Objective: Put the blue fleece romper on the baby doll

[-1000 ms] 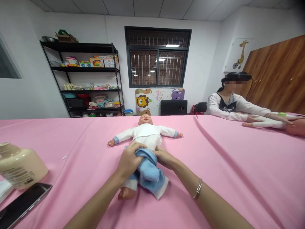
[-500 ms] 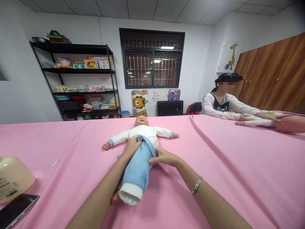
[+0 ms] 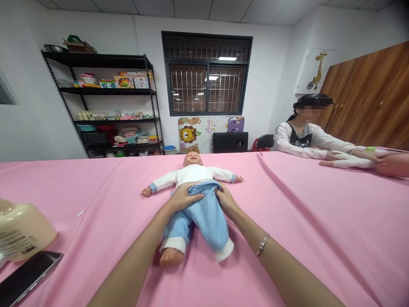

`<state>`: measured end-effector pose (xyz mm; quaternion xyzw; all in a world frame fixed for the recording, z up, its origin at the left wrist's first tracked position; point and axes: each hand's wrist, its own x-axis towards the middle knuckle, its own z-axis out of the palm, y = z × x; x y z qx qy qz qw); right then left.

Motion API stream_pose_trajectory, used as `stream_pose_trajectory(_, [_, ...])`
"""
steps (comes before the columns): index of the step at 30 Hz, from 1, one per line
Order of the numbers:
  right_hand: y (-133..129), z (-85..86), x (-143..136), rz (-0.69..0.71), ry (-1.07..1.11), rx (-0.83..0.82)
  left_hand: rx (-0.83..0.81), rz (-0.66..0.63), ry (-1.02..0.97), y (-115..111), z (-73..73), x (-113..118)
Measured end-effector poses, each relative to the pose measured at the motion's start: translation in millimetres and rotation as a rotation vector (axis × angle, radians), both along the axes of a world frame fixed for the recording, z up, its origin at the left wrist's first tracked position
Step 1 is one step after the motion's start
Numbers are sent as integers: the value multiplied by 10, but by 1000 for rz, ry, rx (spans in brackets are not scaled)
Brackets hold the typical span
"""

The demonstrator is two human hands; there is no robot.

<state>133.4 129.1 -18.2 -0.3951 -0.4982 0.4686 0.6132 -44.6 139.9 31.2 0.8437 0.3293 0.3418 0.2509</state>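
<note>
Over on the far left of the worktop (image 3: pixel 96 273), with its pink cloth, sits a cream bottle (image 3: pixel 24 232) lying near the edge with a dark phone (image 3: pixel 27 279) just beside it, both well apart from the action. In the middle, the baby doll (image 3: pixel 193 172) lies on its back, head pointing away from the person, arms flung out to the sides. The blue trousers (image 3: pixel 204 217) look pretty much on: both legs are covered down to the white cuffs, one bare foot pokes out of the cuff on the left side, and the waistband sits up at the belly, touching the hem of the white top. The left hand (image 3: pixel 182 199) has its grip pinched on the waistband on one side, and the right hand (image 3: pixel 226 200), bracelet on that wrist, seems to be closed on the other edge of the waistband, fingers curled into the fabric. So the pulling-up part seems nearly done; what's left is probably just settling the waist and maybe freeing the other foot, which can't be seen. Off to the right another person (image 3: pixel 303 136) sits at the same worktop with hands on a second doll (image 3: pixel 391 164), only partly in view.
</note>
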Motion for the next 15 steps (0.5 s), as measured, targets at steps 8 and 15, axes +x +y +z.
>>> stream_pose_trajectory(8, [-13, 8, -105, -16, 38, -114, 278, 418, 430, -26, -103, 160])
stream_pose_trajectory(15, [85, -74, -129, -55, -86, -79, 358, 617, 601, -70, -77, 188])
